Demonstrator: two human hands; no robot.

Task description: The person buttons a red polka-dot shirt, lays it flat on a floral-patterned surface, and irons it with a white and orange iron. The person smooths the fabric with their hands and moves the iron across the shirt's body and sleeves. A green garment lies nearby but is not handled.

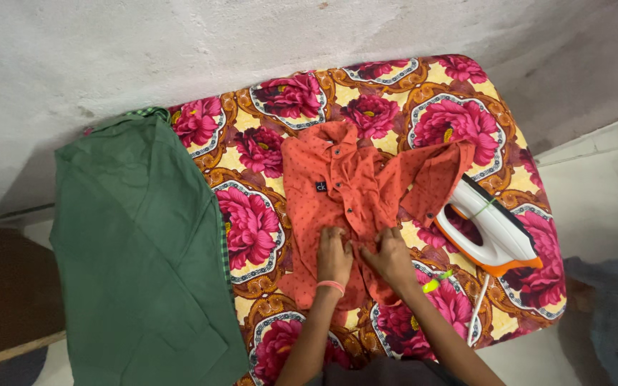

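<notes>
A small orange-red dotted shirt (337, 182) with dark buttons lies face up on a table covered by a flowered red and yellow cloth (252, 229). My left hand (334, 256) rests flat on the shirt's lower front, a pink band on its wrist. Right beside it, my right hand (389, 256) presses and pinches the fabric near the button placket. Both hands touch the shirt close together. One short sleeve spreads toward the right.
A white and orange iron (491, 227) lies on the cloth to the right of the shirt, its cord (477, 307) trailing down. A large green garment (137, 250) covers the table's left part. A grey wall rises behind.
</notes>
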